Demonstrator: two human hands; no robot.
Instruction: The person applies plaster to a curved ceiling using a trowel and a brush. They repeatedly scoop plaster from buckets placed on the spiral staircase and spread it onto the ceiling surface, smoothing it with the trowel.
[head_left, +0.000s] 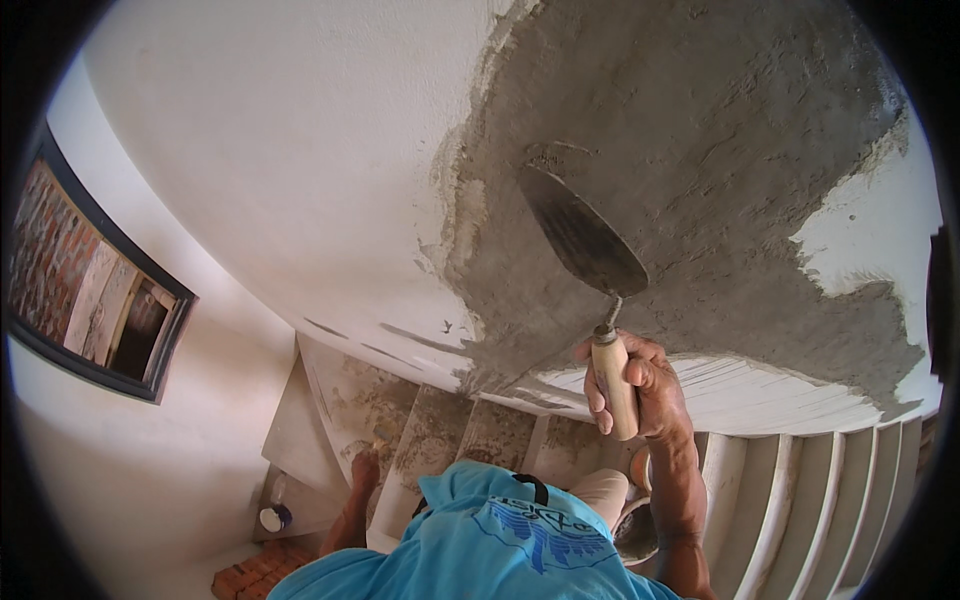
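Note:
My right hand [635,385] grips the wooden handle of a pointed trowel [585,225], its dark blade raised against or just in front of grey wet plaster [700,120] on the white wall [260,120]; contact is unclear. The plaster has rough edges and some trowel streaks. My left hand [365,465] is low over the mottled, dirty steps [430,440], fingers closed around something small and pale that I cannot make out.
Stairs [810,500] run along the wall to the right. A dark-framed window [95,280] shows brickwork at the left. Stacked red bricks [255,575], a small container [275,518] and a bucket [640,530], partly hidden by my arm, sit low around me.

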